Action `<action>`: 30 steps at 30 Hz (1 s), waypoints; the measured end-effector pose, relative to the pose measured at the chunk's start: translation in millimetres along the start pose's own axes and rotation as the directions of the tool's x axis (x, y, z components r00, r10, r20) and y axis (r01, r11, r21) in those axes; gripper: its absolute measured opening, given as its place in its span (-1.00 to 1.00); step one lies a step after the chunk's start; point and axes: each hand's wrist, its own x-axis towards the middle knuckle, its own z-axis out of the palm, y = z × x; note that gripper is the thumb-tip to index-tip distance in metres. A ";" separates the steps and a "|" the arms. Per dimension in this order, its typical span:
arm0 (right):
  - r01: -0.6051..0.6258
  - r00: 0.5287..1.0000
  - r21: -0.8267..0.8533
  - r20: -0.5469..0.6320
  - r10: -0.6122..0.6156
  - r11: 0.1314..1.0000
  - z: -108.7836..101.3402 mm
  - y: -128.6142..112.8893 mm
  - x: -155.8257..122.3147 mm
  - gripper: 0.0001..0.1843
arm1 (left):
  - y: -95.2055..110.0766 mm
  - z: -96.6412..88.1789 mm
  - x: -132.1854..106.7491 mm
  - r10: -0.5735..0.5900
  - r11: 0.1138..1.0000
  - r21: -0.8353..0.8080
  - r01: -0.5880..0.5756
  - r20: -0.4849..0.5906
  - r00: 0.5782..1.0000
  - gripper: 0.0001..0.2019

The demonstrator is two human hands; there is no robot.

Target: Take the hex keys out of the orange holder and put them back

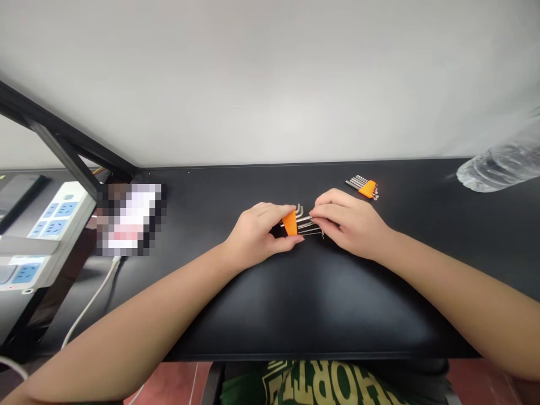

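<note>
1. We hold an orange hex-key holder in our left hand, thumb along its near side and fingers along its far side, pinching it between them.
2. Silver L-shaped hex keys sit in that holder; some bent ends stand up just beside it, while other shafts reach toward our right.
3. With our right hand we pinch the outer part of a hex key between thumb and fingers; we cannot tell whether the grip takes in more than one.
4. The holder is between our two hands, over the middle of the black desk; we cannot tell whether it touches the surface.
5. Beyond our right hand, well apart from it, a second hex-key set lies on the desk, its keys fanned through an orange holder.
6. At far right we see a clear plastic bottle, cut off by the view's edge.
7. At left, a white cable runs to a pixelated device; farther left is a white power strip with blue sockets.
</note>
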 end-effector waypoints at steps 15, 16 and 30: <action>-0.011 0.995 0.011 0.098 0.010 1.000 1.6 6.2 2.2 -0.83 | 0.5 3.1 0.9 0.045 0.999 -0.033 -0.044 0.034 0.998 -0.52; -0.021 0.992 0.011 0.123 0.020 1.000 -2.1 10.3 2.2 -0.83 | -0.1 2.9 0.5 0.026 0.999 -0.029 -0.025 0.041 0.999 -0.52; -0.256 0.896 -0.176 0.327 0.302 0.950 -11.7 28.8 5.8 -0.86 | -2.6 -1.4 -0.1 -0.099 0.995 -0.010 0.100 0.056 0.993 -0.52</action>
